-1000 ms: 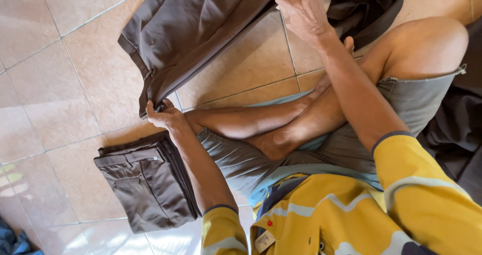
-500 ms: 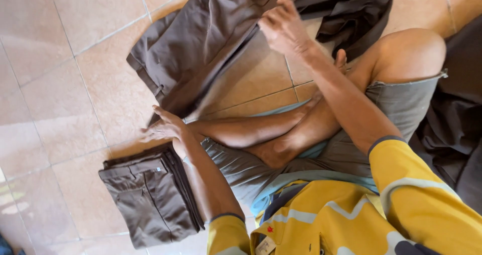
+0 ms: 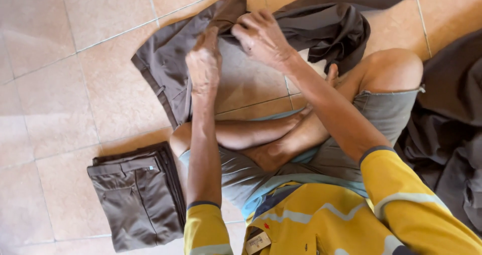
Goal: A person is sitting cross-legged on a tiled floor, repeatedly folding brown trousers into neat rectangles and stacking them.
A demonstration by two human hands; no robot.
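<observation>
A: Free room?
B: Bare tiled floor [image 3: 60,84] from 8 to 11 o'clock, wide open for any hand.
A: Blocks?
B: Folded trousers stack [image 3: 135,197] at 7 o'clock, crossed legs [image 3: 281,134] at centre, brown trousers [image 3: 170,64] spread at 12, dark cloth heap [image 3: 452,134] at 3. Narrow tile strip between stack and spread trousers.

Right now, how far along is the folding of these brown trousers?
Done: a stack of folded trousers lies on the tiled floor by the person's left knee. In hand: the left hand and right hand both grip the cloth of one pair of brown trousers spread on the floor, only partly folded. Left: that pair, plus a heap of dark cloth on the right, unfolded.
</observation>
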